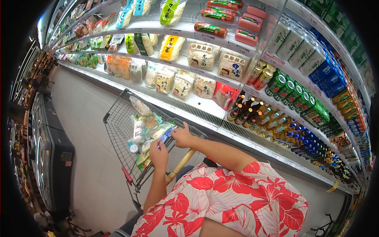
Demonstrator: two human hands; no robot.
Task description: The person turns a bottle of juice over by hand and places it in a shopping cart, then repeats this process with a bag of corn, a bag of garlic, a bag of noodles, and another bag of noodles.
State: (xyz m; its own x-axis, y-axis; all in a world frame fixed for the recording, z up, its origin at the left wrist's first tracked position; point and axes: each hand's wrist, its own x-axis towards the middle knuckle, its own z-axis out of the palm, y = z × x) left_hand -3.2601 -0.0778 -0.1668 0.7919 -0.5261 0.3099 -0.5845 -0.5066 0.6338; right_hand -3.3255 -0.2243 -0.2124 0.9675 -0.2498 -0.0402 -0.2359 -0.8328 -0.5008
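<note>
Our left hand is closed, fingers curled around the near end of a pale packet with a blue edge. Just beyond it and touching the same packet's far end, our right hand has its fingers bent down at the back rim of the wire cart. We cannot tell whether it grips the packet or only rests on the rim.

The packet lies between the two hands, over the rear corner of the cart's basket. Directly ahead of the hands, inside the basket, sits a heap of bagged groceries, with a round white lid at its near side. Below our hands runs the cart's wooden handle bar, and a red bar sits to the left of the left hand.

To the right of the right hand stands an open cooler shelf of packaged foods, and further right are rows of brown bottles and green cans. Well off to our left stands a dark chest freezer.
</note>
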